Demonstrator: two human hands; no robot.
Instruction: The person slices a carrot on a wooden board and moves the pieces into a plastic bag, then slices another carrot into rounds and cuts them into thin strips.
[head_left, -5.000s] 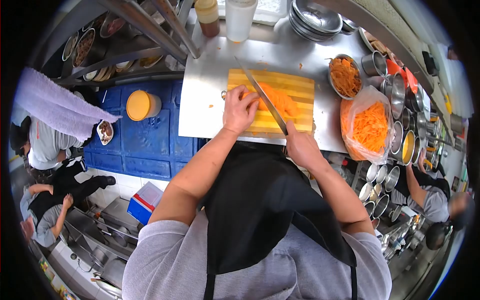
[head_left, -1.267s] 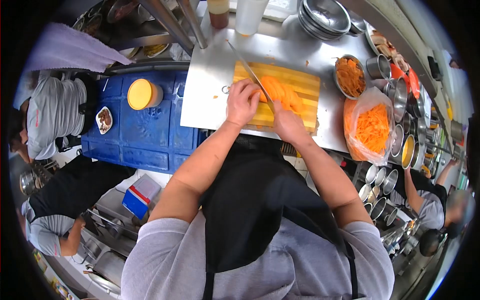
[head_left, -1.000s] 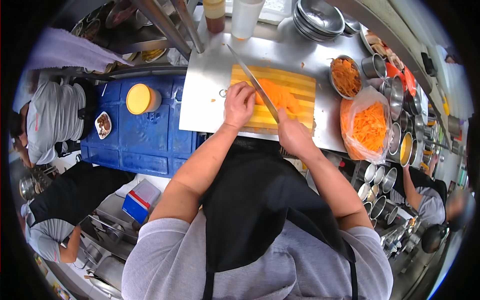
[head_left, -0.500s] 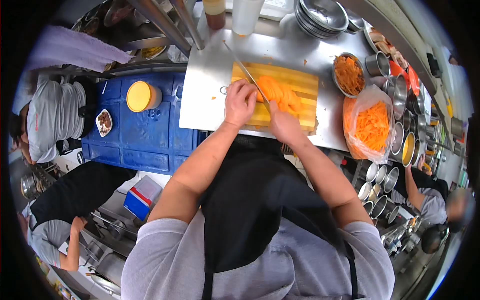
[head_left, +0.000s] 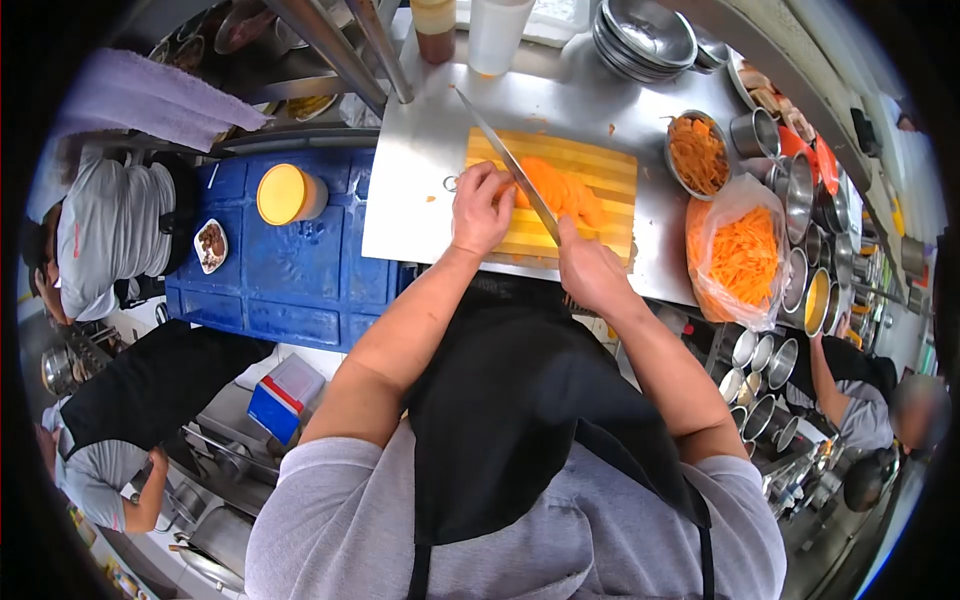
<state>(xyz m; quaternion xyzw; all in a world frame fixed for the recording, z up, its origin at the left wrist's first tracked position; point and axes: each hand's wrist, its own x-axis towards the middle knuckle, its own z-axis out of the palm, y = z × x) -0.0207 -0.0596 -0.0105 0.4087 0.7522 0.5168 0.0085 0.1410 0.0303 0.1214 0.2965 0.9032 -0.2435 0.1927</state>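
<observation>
Carrot: the orange carrot pile (head_left: 562,192) is lying on the striped cutting board (head_left: 600,170), near the middle of the steel surface (head_left: 420,170).
Left hand: your left hand (head_left: 481,208) is curling its fingers down onto the near end of the pile, pinning it.
Right hand: your right hand (head_left: 590,272) is closing fully around the knife (head_left: 508,160) handle.
Change: the blade is lifting again after half a second ago, when it was down lower; you are repeating slicing strokes.
Nearby: a bag of shredded carrot (head_left: 745,255) is sitting right of the board.
</observation>
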